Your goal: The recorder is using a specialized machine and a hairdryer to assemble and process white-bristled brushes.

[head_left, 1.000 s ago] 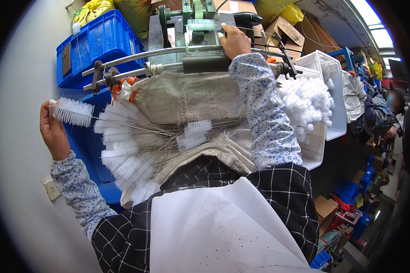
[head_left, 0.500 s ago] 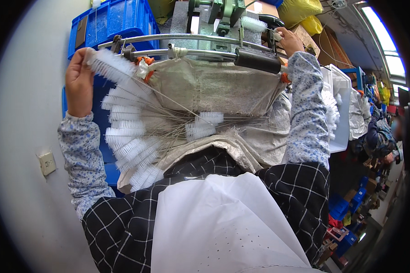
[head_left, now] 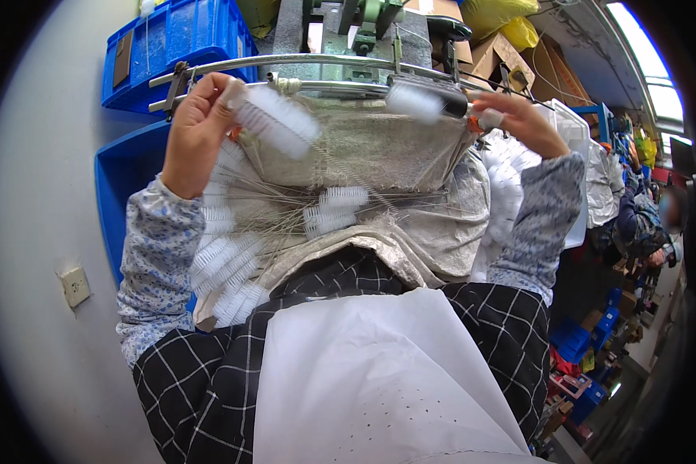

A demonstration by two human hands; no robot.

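Observation:
My left hand [head_left: 197, 139] is closed in a pinch at the end of a white-bristled wire brush [head_left: 278, 121], its thin wire stem slanting down to the right. My right hand [head_left: 522, 122], with white tape on a finger, is blurred. Just left of its fingertips is another white wire brush [head_left: 415, 103], smeared by motion, in front of the black roller [head_left: 448, 100]; it appears to be held, though the grip is unclear. Below, several finished-looking brushes [head_left: 224, 263] lie fanned across the sackcloth on my lap, with two heads [head_left: 336, 210] pointing the other way.
Metal rails [head_left: 317, 60] cross in front of a green machine [head_left: 367, 31]. Blue crates [head_left: 182, 50] stand at the left beside the wall. On the right is a white bin [head_left: 576, 155] with more brushes [head_left: 506, 170]. A person [head_left: 642, 216] is farther right.
My left hand has moved right and slightly down with its brush. My right hand has come down from the machine, and the brush near it has dropped to the roller's level.

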